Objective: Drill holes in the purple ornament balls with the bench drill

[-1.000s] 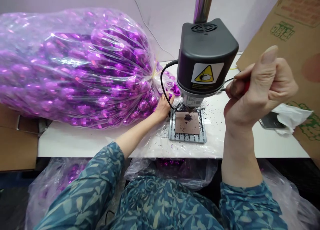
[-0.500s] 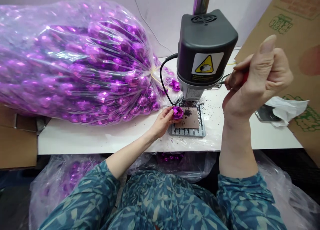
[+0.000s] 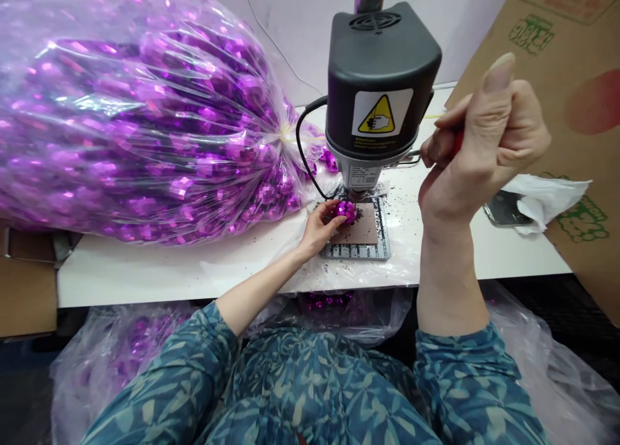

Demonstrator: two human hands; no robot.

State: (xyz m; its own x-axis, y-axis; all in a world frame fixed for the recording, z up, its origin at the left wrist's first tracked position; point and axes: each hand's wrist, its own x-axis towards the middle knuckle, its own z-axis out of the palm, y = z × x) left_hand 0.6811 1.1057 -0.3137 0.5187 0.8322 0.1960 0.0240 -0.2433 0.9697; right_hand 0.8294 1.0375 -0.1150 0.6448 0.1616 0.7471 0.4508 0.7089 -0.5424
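Observation:
My left hand (image 3: 318,229) pinches a shiny purple faceted ball (image 3: 345,210) between thumb and fingers. The ball is over a brown square board (image 3: 364,230) on the slotted metal base (image 3: 383,248) of a small bench drill press (image 3: 382,77). The machine's nose is just above and behind the ball; whether they touch is hidden. To the right, my right hand (image 3: 489,141) is raised and closed round the red grip (image 3: 457,144) of the machine's lever. Dark shavings lie scattered on the board and base.
A big clear bag (image 3: 159,128) of purple balls lies on the left of the white table (image 3: 194,277), with a few loose balls (image 3: 329,159) by its tied neck. A phone (image 3: 506,207) and crumpled tissue (image 3: 552,193) lie at right, before a cardboard box (image 3: 581,64).
My left hand has moved the ball slightly back, closer under the machine's nose, and turned it. My right hand stays on the lever. The whole view has shifted a little.

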